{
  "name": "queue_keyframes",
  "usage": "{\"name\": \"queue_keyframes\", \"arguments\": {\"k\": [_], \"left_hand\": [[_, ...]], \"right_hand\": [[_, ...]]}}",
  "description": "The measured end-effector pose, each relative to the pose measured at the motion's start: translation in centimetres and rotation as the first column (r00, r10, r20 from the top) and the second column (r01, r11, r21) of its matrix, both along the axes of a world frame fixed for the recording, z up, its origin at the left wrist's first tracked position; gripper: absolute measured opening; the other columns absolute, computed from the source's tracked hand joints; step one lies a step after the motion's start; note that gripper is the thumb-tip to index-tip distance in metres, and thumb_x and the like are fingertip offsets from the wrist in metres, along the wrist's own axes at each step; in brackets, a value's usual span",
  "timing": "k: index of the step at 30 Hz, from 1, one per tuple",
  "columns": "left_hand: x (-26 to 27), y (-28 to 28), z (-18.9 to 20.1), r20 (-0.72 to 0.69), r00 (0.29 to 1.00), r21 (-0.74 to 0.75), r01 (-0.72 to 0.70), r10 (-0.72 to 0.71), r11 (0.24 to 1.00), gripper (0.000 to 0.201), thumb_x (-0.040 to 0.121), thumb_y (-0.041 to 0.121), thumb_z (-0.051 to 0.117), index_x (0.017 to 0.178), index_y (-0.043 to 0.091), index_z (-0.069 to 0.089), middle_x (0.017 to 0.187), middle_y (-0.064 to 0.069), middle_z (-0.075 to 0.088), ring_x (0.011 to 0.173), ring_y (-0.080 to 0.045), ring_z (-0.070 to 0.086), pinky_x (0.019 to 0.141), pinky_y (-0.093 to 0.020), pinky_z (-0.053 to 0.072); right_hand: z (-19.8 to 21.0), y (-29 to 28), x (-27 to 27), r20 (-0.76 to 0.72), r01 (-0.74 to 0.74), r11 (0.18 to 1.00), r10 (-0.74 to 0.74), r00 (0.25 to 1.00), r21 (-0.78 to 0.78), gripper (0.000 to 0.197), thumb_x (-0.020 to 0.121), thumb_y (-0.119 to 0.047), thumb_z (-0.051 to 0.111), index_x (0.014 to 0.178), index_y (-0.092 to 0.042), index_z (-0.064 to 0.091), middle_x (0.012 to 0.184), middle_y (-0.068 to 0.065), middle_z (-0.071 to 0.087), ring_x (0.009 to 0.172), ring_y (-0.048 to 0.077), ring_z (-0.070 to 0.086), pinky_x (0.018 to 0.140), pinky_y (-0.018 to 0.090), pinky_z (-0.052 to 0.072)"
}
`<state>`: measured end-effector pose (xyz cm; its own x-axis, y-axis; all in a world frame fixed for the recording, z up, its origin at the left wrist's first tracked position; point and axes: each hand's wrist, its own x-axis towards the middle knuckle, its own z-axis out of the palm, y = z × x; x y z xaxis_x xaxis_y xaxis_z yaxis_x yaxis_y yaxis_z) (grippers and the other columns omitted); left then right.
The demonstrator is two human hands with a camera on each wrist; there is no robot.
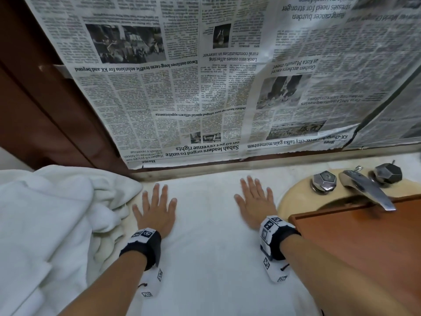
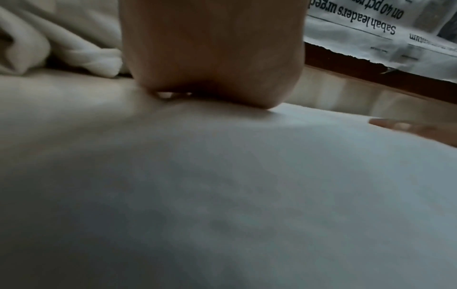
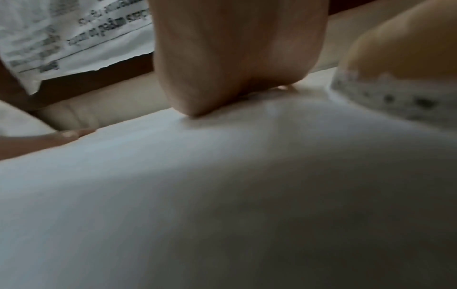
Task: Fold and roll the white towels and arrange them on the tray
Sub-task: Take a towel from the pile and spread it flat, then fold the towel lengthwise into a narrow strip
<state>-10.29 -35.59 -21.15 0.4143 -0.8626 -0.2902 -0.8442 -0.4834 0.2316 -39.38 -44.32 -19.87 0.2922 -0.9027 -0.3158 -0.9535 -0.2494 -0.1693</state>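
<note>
Head view: one white towel [image 1: 205,236] lies spread flat on the desk [image 1: 262,166], running from the wall edge back toward the person. The left hand [image 1: 157,208] and right hand [image 1: 254,201] both press palm-down on its far portion, well apart from each other. On each hand the fingers are straight and splayed, gripping nothing. Both wrist views show only the heel of the hand bearing on white cloth; they are dim and blurred, and the fingertips are barely visible.

A heap of unfolded towels [image 1: 45,224] lies bunched to the left, touching the flat towel's left edge. The wooden tray [image 1: 364,236] sits to the right, across the sink [image 1: 293,197] and under the faucet [image 1: 366,188]. No rolled towel shows on the visible part of the tray.

Judged step: smoothing the towel flat before folding; the task appears to be early. No fold line can be made out, so whether it is already folded once cannot be told.

Next move likely calls for pinching an edge or two corners of the flat towel, bringing it over to make a narrower strip, pressing the crease, then rolling. The heap crowds the left edge and may need nudging aside.
</note>
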Motion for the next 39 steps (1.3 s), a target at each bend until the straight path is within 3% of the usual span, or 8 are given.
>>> {"name": "queue_keyframes", "arguments": {"k": [3, 6, 11, 17, 24, 29, 33, 39], "left_hand": [[0.3, -0.2, 0.8, -0.024, 0.996, 0.011, -0.089, 0.09, 0.996, 0.063, 0.101, 0.057, 0.016, 0.158, 0.037, -0.002, 0.166, 0.011, -0.01, 0.153, -0.023, -0.009, 0.12, -0.057, -0.004], [-1.0, -0.2, 2.2, 0.05, 0.997, -0.123, -0.045, 0.051, 0.991, 0.061, 0.101, 0.046, 0.036, 0.154, 0.017, 0.027, 0.166, -0.006, 0.011, 0.15, -0.031, 0.013, 0.119, -0.056, 0.014], [-8.3, -1.9, 4.5, -0.039, 0.95, -0.209, 0.295, -0.309, 0.932, 0.054, 0.096, 0.041, 0.042, 0.143, 0.014, 0.046, 0.149, -0.008, 0.042, 0.131, -0.031, 0.042, 0.106, -0.042, 0.038], [-17.6, -7.2, 4.8, -0.229, 0.853, -0.208, 0.428, -0.469, 0.88, 0.041, 0.099, 0.037, 0.052, 0.131, 0.011, 0.055, 0.127, -0.012, 0.053, 0.118, -0.031, 0.052, 0.096, -0.039, 0.044], [-22.2, -10.2, 4.4, -0.059, 0.869, -0.068, 0.488, -0.492, 0.87, 0.048, 0.094, 0.048, 0.056, 0.125, 0.012, 0.049, 0.124, -0.009, 0.051, 0.111, -0.032, 0.054, 0.084, -0.043, 0.047], [-23.1, -10.6, 5.1, -0.079, 0.892, -0.068, 0.44, -0.444, 0.895, 0.028, 0.091, 0.02, 0.054, 0.117, 0.009, 0.054, 0.117, -0.012, 0.057, 0.102, -0.035, 0.058, 0.074, -0.034, 0.041], [-22.3, -9.8, 5.1, -0.223, 0.89, -0.217, 0.352, -0.397, 0.911, 0.024, 0.087, 0.011, 0.053, 0.111, 0.013, 0.05, 0.095, -0.01, 0.06, 0.082, -0.032, 0.055, 0.067, -0.033, 0.042], [-20.4, -8.2, 4.6, -0.396, 0.855, -0.352, 0.195, -0.334, 0.915, 0.019, 0.089, 0.008, 0.054, 0.095, 0.017, 0.07, 0.078, 0.0, 0.065, 0.081, -0.022, 0.06, 0.07, -0.03, 0.044]], "right_hand": [[0.9, -0.4, -0.9, -0.045, 0.148, 0.989, -0.148, 0.988, 0.004, 0.065, 0.104, -0.049, 0.008, 0.158, -0.018, -0.009, 0.165, -0.002, -0.014, 0.152, 0.02, -0.01, 0.122, 0.05, -0.004], [3.5, 1.5, -1.6, 0.056, 0.197, 0.978, -0.194, 0.979, -0.068, 0.063, 0.103, -0.035, 0.034, 0.156, -0.008, 0.013, 0.163, 0.008, 0.019, 0.15, 0.024, 0.018, 0.119, 0.045, 0.018], [5.0, 9.8, -3.6, 0.244, 0.329, 0.911, -0.27, 0.932, -0.248, 0.035, 0.087, -0.017, 0.067, 0.117, 0.0, 0.062, 0.111, 0.019, 0.062, 0.103, 0.04, 0.058, 0.081, 0.043, 0.05], [3.0, 14.5, -4.4, 0.085, 0.325, 0.917, -0.314, 0.946, -0.233, 0.029, 0.057, -0.014, 0.089, 0.071, -0.005, 0.066, 0.078, 0.013, 0.059, 0.07, 0.035, 0.06, 0.057, 0.04, 0.051], [2.5, 14.8, -4.9, 0.046, 0.27, 0.934, -0.266, 0.963, -0.234, 0.033, 0.054, -0.014, 0.092, 0.069, -0.01, 0.063, 0.07, 0.007, 0.057, 0.067, 0.029, 0.058, 0.057, 0.038, 0.051], [1.9, 15.7, -4.6, 0.03, 0.283, 0.945, -0.282, 0.959, -0.164, 0.043, 0.041, -0.005, 0.092, 0.068, -0.01, 0.059, 0.067, 0.007, 0.055, 0.059, 0.026, 0.057, 0.043, 0.035, 0.046], [1.5, 16.6, -4.5, 0.09, 0.352, 0.929, -0.344, 0.935, -0.11, 0.046, 0.036, -0.003, 0.095, 0.064, -0.007, 0.058, 0.065, 0.009, 0.054, 0.047, 0.024, 0.056, 0.034, 0.029, 0.041], [2.6, 17.2, -5.1, 0.173, 0.393, 0.917, -0.377, 0.91, -0.065, 0.039, 0.051, -0.008, 0.089, 0.072, -0.008, 0.056, 0.068, 0.007, 0.057, 0.057, 0.026, 0.06, 0.044, 0.033, 0.044]]}}
